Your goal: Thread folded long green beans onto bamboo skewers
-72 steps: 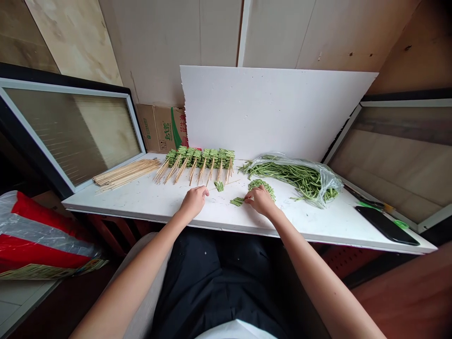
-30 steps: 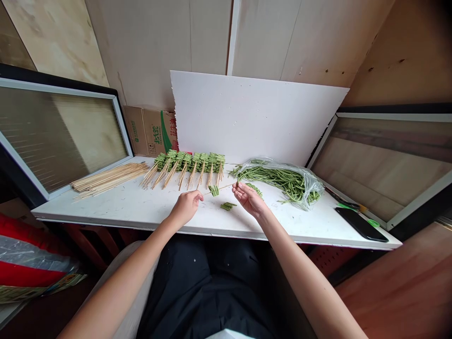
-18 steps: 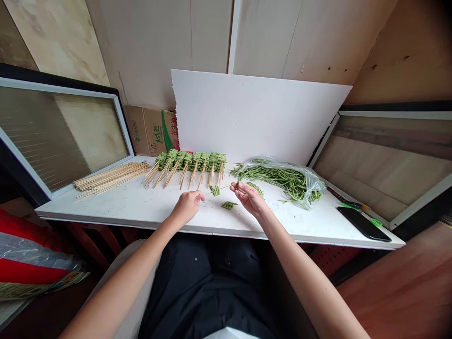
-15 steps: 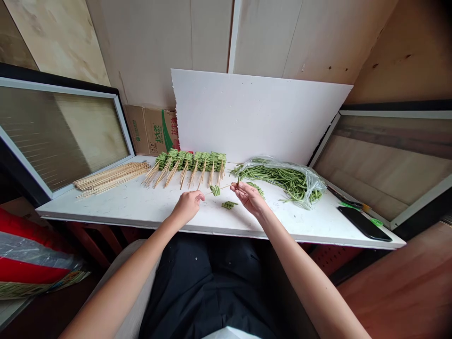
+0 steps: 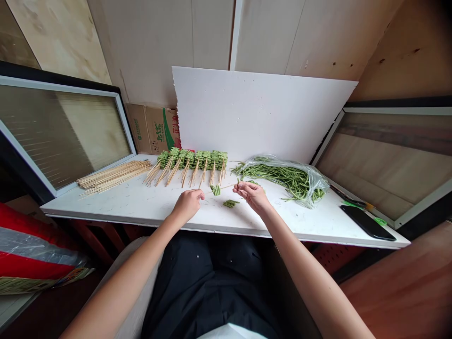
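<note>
A: What are the hands doing?

B: The left hand (image 5: 189,205) is curled, pinching the stick (image 5: 227,187) near one end. The right hand (image 5: 252,194) pinches a bean piece (image 5: 238,181) at the other end, thumb against fingertips.

A: Anything on the stick?

B: A short row (image 5: 215,190) of cut beans, between the hands.

A: So which step is this?

B: Threading, I'd judge. Whether the point is in that piece is too small to tell.

A: And the next move?

B: I'd say it calls for a steady left hand and the piece square to the point, fingertips clear of it.

A: What lies around?

B: On the surface (image 5: 141,200), loose pieces (image 5: 230,203) between the hands, closer to the right. Beyond the left hand, loaded skewers (image 5: 205,160); left of it, bare sticks (image 5: 115,175). Beyond the right hand, long beans (image 5: 282,175) in a clear bag (image 5: 315,182); farther right, a phone (image 5: 367,222).
</note>
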`<action>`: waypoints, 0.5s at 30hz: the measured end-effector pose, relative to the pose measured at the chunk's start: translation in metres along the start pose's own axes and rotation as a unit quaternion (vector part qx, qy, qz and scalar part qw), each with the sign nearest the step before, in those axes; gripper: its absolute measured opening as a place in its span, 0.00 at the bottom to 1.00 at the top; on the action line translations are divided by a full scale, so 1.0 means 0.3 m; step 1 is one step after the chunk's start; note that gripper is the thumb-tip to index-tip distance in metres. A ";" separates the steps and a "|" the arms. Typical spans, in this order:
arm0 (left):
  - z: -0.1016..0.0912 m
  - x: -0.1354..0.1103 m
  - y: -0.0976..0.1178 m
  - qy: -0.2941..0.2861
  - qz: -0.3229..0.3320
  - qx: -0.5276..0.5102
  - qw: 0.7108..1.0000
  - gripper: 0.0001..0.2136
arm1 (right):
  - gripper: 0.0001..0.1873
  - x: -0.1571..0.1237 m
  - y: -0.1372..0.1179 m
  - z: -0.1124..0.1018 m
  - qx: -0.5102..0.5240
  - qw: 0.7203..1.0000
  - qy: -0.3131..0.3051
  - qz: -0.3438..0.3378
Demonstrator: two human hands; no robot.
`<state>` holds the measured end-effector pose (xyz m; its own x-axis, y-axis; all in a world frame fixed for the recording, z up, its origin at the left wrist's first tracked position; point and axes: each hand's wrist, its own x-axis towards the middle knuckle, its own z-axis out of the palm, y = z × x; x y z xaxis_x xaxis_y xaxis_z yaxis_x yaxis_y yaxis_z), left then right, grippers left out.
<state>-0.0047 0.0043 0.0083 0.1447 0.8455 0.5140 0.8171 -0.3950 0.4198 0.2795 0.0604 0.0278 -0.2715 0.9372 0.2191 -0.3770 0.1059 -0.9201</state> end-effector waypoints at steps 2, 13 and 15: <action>0.000 -0.001 0.000 0.000 0.002 0.006 1.000 0.17 | 0.16 -0.002 -0.004 0.004 -0.003 1.000 -0.002 -0.005; -0.020 0.002 0.020 0.010 -0.013 0.001 1.000 0.16 | 0.18 -0.008 -0.017 0.017 -0.024 1.000 0.008 0.000; -0.021 0.002 0.022 0.006 -0.012 0.008 1.000 0.16 | 0.18 -0.010 -0.016 0.018 -0.041 0.999 0.015 -0.004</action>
<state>-0.0027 0.0000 0.0162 0.1185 0.8503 0.5128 0.8296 -0.3685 0.4195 0.2774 0.0552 0.0332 -0.2414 0.9459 0.2168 -0.3055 0.1380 -0.9421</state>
